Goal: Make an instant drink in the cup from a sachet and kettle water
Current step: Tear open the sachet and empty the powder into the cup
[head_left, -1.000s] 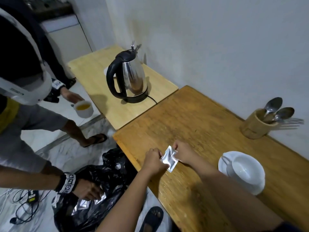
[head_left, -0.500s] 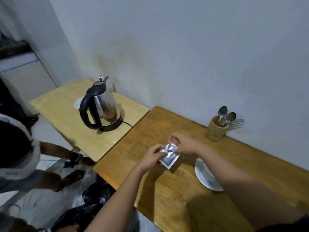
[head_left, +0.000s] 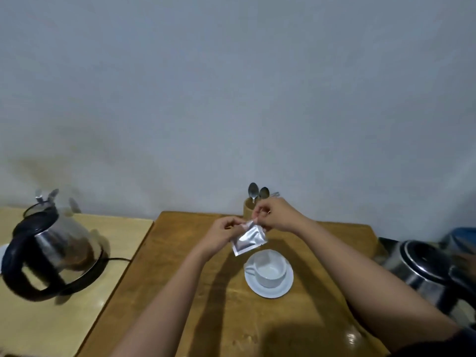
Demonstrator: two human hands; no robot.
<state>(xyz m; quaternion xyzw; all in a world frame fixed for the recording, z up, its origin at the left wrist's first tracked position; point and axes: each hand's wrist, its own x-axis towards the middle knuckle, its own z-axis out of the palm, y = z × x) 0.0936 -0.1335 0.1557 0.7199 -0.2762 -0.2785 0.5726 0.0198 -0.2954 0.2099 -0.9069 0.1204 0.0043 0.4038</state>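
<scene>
A small silver sachet is held in the air above the brown wooden table. My left hand pinches its left edge and my right hand pinches its top right corner. Just below the sachet, a white cup stands empty on a white saucer. A steel kettle with a black handle sits on its base on the lighter table at the left.
A wooden holder with spoons stands against the wall behind my hands. A second steel kettle is at the right edge. A black cord runs from the left kettle's base.
The view has swung right and up, so the other person and the black bag have left the frame. My hands have carried the sachet over to the cup and raised it.
</scene>
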